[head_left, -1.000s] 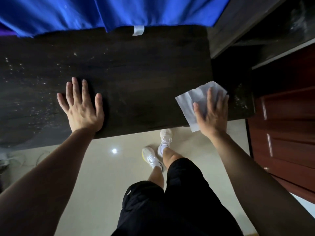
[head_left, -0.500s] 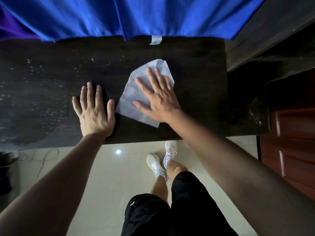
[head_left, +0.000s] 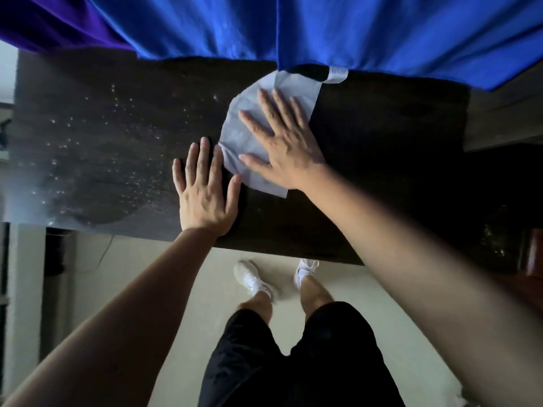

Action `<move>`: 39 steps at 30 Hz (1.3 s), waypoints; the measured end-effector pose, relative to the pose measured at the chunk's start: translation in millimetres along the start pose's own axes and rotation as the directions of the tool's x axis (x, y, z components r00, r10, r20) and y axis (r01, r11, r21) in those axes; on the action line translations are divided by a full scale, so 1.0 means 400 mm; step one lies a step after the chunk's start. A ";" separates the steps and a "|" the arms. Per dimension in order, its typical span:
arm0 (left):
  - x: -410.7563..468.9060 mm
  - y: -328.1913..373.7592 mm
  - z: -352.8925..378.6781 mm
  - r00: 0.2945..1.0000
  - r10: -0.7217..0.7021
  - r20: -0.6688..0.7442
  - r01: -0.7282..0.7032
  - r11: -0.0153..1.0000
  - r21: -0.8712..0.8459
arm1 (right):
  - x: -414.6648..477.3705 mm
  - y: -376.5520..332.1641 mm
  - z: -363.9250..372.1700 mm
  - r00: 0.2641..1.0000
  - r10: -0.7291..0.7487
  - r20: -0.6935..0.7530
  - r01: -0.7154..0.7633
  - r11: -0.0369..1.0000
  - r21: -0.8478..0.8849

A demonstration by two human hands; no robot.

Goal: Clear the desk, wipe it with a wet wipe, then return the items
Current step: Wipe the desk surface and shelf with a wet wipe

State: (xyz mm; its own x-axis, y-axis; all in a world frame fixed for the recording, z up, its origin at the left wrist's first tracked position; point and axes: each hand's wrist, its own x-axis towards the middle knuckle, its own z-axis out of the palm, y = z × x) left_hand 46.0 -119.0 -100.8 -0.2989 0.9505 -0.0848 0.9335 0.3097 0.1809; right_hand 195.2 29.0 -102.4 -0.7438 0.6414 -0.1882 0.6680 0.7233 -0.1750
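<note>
A dark wooden desk (head_left: 382,160) fills the middle of the head view, with nothing standing on its top. A white wet wipe (head_left: 241,133) lies flat on the desk near the centre, reaching back to the curtain. My right hand (head_left: 282,142) presses on the wipe with fingers spread and straight. My left hand (head_left: 205,189) rests flat on the desk just left of the wipe, near the front edge, its thumb beside the wipe's corner. The left part of the desk glistens with small bright specks (head_left: 97,160).
A blue curtain (head_left: 293,27) hangs over the desk's far edge, with a purple one (head_left: 44,22) at the left. Dark furniture and a reddish door (head_left: 531,254) stand at the right. My legs and white shoes stand on the pale floor (head_left: 147,274) below the front edge.
My right hand has swept the wipe from the desk's right front corner leftward and toward the far edge. My left hand has stayed flat on the desk.
</note>
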 end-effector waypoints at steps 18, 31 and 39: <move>-0.003 -0.110 -0.063 0.975 0.209 0.074 -0.197 0.970 -0.139 | -0.282 -0.293 0.122 0.904 0.426 -0.039 -0.426 0.905 0.004; 0.034 -0.367 -0.075 0.973 0.231 0.019 -0.231 0.973 0.008 | 0.199 -0.300 0.015 0.956 0.291 -0.013 -0.291 0.956 0.049; 0.042 -0.372 -0.060 0.968 0.242 -0.062 -0.243 0.970 -0.021 | 0.333 -0.256 -0.014 0.994 0.102 -0.045 -0.101 0.995 0.022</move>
State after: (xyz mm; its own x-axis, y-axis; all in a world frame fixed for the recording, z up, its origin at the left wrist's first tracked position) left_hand -102.6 -148.5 -105.6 -0.0760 0.9969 0.0219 0.9737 0.0695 0.2170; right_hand 27.5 41.9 -104.0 -0.6722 0.7226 -0.1615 0.7401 0.6490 -0.1763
